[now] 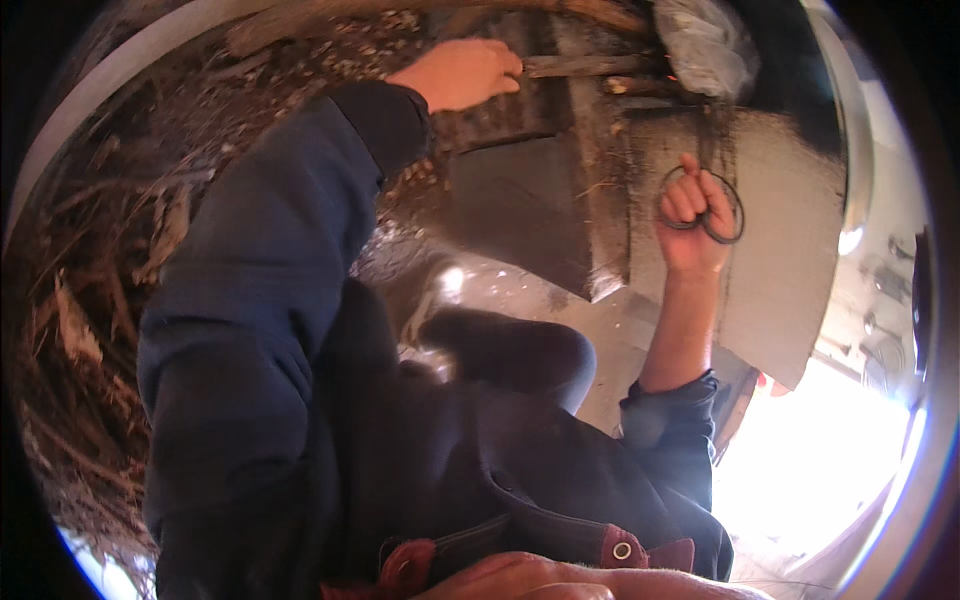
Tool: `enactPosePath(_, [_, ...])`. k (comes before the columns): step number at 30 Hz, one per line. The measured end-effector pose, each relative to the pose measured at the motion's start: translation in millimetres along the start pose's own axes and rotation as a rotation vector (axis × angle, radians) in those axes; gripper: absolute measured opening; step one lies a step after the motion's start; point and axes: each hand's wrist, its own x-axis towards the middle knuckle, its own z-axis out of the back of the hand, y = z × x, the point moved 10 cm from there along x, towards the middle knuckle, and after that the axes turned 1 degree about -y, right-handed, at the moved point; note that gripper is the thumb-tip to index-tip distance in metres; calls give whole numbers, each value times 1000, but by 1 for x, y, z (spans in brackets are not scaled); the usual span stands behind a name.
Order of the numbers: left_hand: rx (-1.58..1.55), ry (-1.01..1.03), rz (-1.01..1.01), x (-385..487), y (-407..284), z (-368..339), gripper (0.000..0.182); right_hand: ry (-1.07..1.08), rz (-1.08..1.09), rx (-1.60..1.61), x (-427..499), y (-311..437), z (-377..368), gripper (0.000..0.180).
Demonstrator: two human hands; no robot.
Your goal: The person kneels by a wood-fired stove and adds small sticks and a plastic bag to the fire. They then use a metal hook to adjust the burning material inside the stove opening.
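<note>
My left hand [469, 73] reaches out at the upper middle, its fingers closed at the near end of a wooden stick [577, 66]. The stick's other end points towards a small orange glow beside a second, shorter piece of wood [630, 85]. At the right, my right hand [694, 214] has its fingers through the two ring handles of a dark metal tool [739, 199], perhaps tongs. The tool's shaft runs up over a pale stove-like surface [787, 225]; its tip is not clear. A crumpled, whitish, translucent thing [709, 49] lies above it.
Dry branches and twigs [97, 337] are heaped at the left. Wood chips [367, 45] litter the ground near my left hand. A dark flat panel [517, 195] stands before my knees. A long log [600, 11] crosses the top. Strong light comes from the lower right.
</note>
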Motion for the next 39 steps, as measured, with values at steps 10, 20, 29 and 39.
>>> enactPosePath(10, [426,565,611,-251,174,57,19,-102,73,-89,3,-12,13,25])
enactPosePath(20, [695,1052,1170,-425,217,65,58,-205,117,-145,0,-13,15,26])
enactPosePath(29, [696,1073,1173,-421,198,77,40,-172,116,-105,4,-17,3,24])
enactPosePath(39, [778,687,713,-305,67,141,20,-202,123,-7,6,-15,0,17])
